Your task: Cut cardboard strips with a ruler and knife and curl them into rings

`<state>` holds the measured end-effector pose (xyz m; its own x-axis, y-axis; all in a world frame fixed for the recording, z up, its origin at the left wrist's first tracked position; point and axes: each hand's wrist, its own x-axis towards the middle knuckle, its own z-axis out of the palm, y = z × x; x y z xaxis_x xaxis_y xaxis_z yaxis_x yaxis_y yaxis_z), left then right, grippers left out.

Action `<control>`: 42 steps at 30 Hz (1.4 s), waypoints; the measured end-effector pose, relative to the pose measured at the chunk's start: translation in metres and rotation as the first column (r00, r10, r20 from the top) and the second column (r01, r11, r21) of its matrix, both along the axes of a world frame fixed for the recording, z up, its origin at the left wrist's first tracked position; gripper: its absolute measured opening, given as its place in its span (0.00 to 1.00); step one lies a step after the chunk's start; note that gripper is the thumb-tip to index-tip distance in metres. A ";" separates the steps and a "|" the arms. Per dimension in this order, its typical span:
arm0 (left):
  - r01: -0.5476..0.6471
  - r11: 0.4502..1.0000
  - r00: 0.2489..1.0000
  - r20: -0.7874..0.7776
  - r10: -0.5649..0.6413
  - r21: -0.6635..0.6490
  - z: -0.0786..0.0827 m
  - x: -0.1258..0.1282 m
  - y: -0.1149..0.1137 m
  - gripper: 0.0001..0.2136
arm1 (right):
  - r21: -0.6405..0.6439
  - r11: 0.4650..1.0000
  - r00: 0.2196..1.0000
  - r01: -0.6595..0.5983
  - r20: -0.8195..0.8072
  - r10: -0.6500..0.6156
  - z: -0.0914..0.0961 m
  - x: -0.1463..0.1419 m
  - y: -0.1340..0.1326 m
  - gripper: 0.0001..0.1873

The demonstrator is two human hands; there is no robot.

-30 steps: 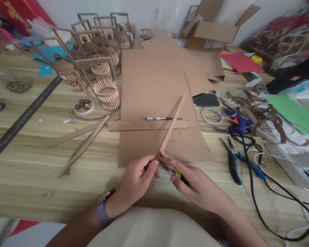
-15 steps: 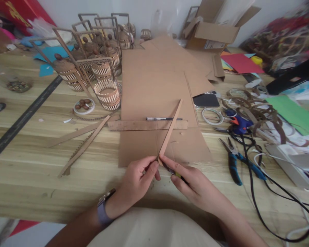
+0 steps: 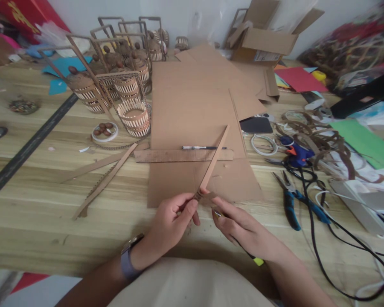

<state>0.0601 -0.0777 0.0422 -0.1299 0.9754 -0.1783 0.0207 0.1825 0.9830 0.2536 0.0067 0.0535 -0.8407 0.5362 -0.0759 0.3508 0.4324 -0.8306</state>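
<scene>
My left hand (image 3: 178,216) pinches the near end of a narrow cardboard strip (image 3: 215,160), which slants away to the upper right over the cardboard sheets (image 3: 192,111). A flap at that near end is lifted and shows ridges. My right hand (image 3: 243,226) is closed around a utility knife (image 3: 258,260) with a yellow-green tail end, and its index finger touches the flap. The fingers partly hide the knife's blade end. Beyond the hands, a pen (image 3: 205,148) rests on a wider cardboard strip (image 3: 166,156). Ridged cardboard strips (image 3: 110,181) lie to the left.
Several small lantern-like models (image 3: 132,119) stand at the back left, near a dish of brown balls (image 3: 105,132). On the right are pliers (image 3: 289,200), a blue glue gun (image 3: 299,151), a phone (image 3: 256,125), black cables (image 3: 313,251) and brown strips. A cardboard box (image 3: 265,44) stands behind.
My right hand has moved slightly right and down from the strip's end, and the knife has turned so its tail shows. A ridged flap now stands out from the strip.
</scene>
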 end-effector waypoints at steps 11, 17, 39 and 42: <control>0.007 1.000 0.997 -0.072 -0.005 0.024 0.002 0.000 0.000 0.16 | -0.095 0.994 0.999 -0.044 0.003 0.045 0.008 -0.004 0.003 0.31; 0.026 0.999 0.998 -0.064 -0.023 0.046 -0.001 -0.001 0.000 0.16 | -0.087 0.996 1.000 0.000 0.000 0.000 0.006 -0.006 0.002 0.27; -0.199 0.978 0.976 0.081 0.204 -0.069 0.005 -0.008 0.010 0.15 | 0.193 0.975 0.980 -0.111 0.182 0.076 0.003 -0.006 -0.003 0.39; -0.201 0.977 0.975 0.079 0.206 -0.069 0.005 -0.008 0.010 0.15 | 0.294 0.935 0.969 -0.201 0.199 0.146 0.003 -0.011 -0.006 0.30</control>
<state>0.0525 -0.0674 0.0475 -0.3065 0.9172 -0.2546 -0.1066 0.2327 0.9667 0.2422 0.0009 0.0563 -0.9115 0.4032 -0.0812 0.3723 0.7249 -0.5796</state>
